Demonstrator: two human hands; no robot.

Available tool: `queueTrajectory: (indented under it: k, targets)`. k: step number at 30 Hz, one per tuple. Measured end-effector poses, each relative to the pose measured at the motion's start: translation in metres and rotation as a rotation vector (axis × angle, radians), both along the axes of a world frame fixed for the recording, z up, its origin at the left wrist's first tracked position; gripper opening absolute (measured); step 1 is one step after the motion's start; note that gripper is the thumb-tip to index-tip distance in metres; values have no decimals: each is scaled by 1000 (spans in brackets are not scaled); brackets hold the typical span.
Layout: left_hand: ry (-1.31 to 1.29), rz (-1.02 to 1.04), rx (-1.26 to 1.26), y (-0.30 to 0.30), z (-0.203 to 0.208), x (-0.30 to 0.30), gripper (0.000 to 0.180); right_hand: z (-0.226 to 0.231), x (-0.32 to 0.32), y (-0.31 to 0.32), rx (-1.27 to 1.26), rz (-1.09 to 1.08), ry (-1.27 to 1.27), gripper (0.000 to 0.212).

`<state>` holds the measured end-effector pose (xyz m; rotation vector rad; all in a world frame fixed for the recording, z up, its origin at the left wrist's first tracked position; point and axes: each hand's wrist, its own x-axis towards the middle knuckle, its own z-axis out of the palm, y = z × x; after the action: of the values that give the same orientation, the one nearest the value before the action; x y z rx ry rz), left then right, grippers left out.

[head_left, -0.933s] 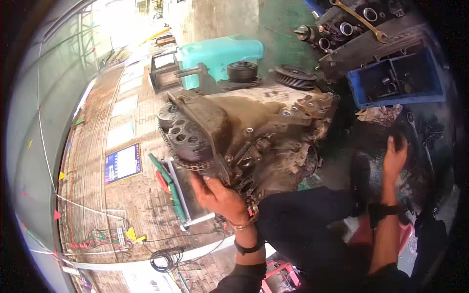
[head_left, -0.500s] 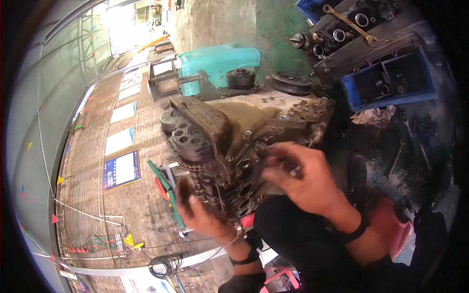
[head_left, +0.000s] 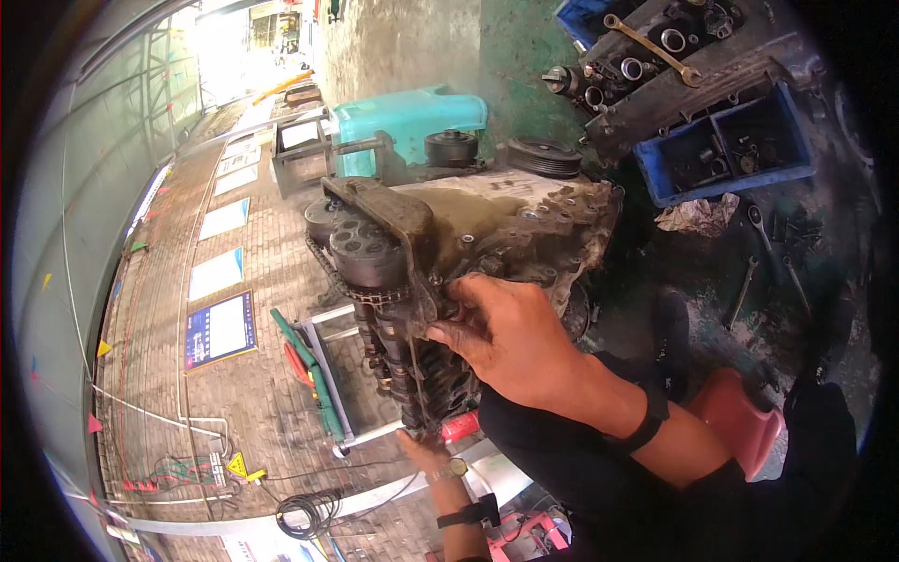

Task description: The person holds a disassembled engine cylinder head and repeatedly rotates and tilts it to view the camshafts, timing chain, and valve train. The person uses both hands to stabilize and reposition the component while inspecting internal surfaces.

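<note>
One blue-bordered poster [head_left: 220,330] lies furthest left, then one coil of black cable [head_left: 307,512] and one green bar [head_left: 325,405] with a red piece alongside. Next comes the engine [head_left: 506,211], in the middle of the view in front of the person, carrying two camshaft sprockets [head_left: 365,251] and one timing chain [head_left: 379,298]. The left hand [head_left: 429,457] is at the engine's lower end, its fingertips partly hidden, so I cannot tell how it grips. Beyond the engine stand one turquoise cover [head_left: 407,120] and two black pulleys [head_left: 451,148]. The right hand [head_left: 510,328] is at the engine's near side, thumb and forefinger curled with a gap between them; whether they pinch a small part cannot be told. Further right, one gold-coloured wrench [head_left: 655,51] rests across a second engine part [head_left: 698,89]. Below it, one blue tray [head_left: 749,181] has two compartments, each holding loose dark metal parts. One crumpled wad [head_left: 698,216] lies just beside the tray, then one pink stool [head_left: 744,426] and three floor wrenches [head_left: 743,292].
</note>
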<state>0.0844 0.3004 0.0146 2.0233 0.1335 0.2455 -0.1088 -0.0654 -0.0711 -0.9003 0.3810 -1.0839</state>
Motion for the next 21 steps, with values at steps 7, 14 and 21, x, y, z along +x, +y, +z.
queueTrajectory:
  k: [7,14,21]
  targets:
    - [182,-102,-207,7,-1,4,76,0,4,6,28,-14,-22,30]
    - [173,-269,129,0,4,-9,76,-2,1,-3,-3,-1,86,31]
    - [299,-257,305,5,16,4,74,-4,-6,-11,-134,95,217,40]
